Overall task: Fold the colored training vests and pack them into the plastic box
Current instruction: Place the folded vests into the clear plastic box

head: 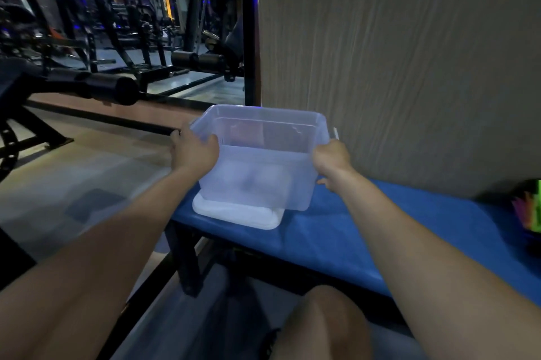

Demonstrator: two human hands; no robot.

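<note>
Translucent smooth plastic box between the fingers; white matt plastic lid beneath; blue matt padded bench; wood-grain wall panel.

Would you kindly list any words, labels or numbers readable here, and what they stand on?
None can be read.
Box: clear plastic, no label visible.
Lid: plain white.
Orange panel in the mirror: too blurred to tell if it carries text.

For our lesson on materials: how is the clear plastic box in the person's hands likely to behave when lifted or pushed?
The plastic box looks empty and thin-walled, so it is probably light. The left hand and right hand grip opposite sides without visible buckling, so it likely holds its shape, perhaps flexing slightly. Its smooth walls could slip, and it might slide on the white lid beneath.
</note>
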